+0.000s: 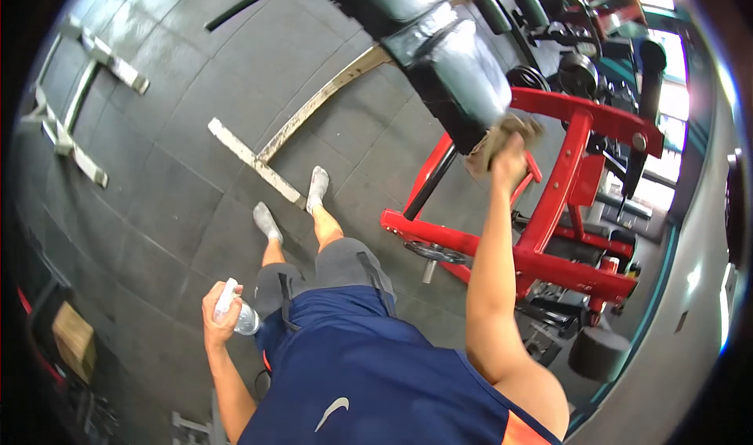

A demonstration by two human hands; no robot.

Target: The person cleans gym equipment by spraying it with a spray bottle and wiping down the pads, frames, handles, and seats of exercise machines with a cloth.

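My left hand (220, 316) is wrapped round a clear spray bottle (246, 319) with a white top, held low beside my shorts. My right arm reaches forward, and my right hand (510, 161) is closed on a brownish cloth (514, 131). The cloth lies against the near end of a black padded bench (463, 72). The bench's pad looks shiny.
A red machine frame (549, 186) stands at the right, with a weight plate (434, 252) low on it. The bench's worn white foot (255, 163) rests on the floor ahead of my feet. Another white frame (78, 100) is at the far left. A wooden block (74, 341) is at the lower left.
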